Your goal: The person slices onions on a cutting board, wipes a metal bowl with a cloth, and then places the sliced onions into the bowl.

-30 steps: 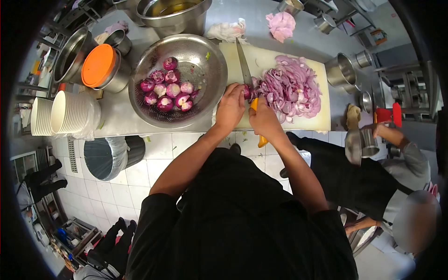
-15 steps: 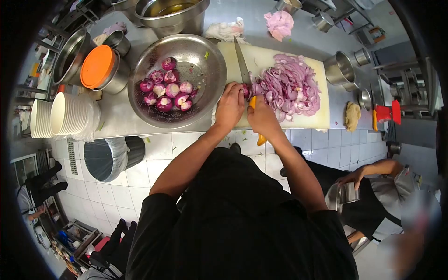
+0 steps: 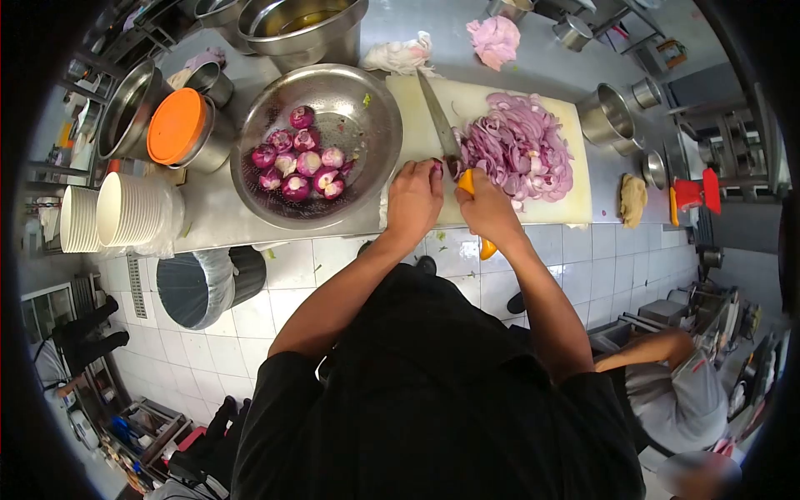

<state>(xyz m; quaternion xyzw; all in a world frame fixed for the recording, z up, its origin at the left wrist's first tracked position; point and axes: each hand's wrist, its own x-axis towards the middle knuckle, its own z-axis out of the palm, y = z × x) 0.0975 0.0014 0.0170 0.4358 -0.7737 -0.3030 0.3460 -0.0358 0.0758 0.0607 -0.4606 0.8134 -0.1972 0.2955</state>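
My right hand (image 3: pixel 490 210) is closed around the yellow handle of a kitchen knife (image 3: pixel 436 117), its blade pointing away from me over the white cutting board (image 3: pixel 408 104). My left hand (image 3: pixel 415 200) is closed at the board's near left, fingers curled on a piece of red onion (image 3: pixel 437 167) that is mostly hidden. A narrow gap separates the blade from those fingers. Right of the blade lies a heap of sliced red onion (image 3: pixel 521 146). Several peeled red onions (image 3: pixel 308 162) sit in a wide perforated metal bowl (image 3: pixel 367 187) at the left.
Stacked white tubs (image 3: pixel 125 212), a pot with an orange lid (image 3: pixel 177 127) and metal pots line the table's left. Cloths (image 3: pixel 493 42) lie behind the board, with a metal pot (image 3: pixel 607 117) to its right. A lined bin (image 3: pixel 196 287) stands below. Another person (image 3: pixel 679 387) is at the right.
The knife and my right hand have shifted slightly right, opening a gap from my left hand. The person at the right has moved back, and the metal container they held is out of sight.
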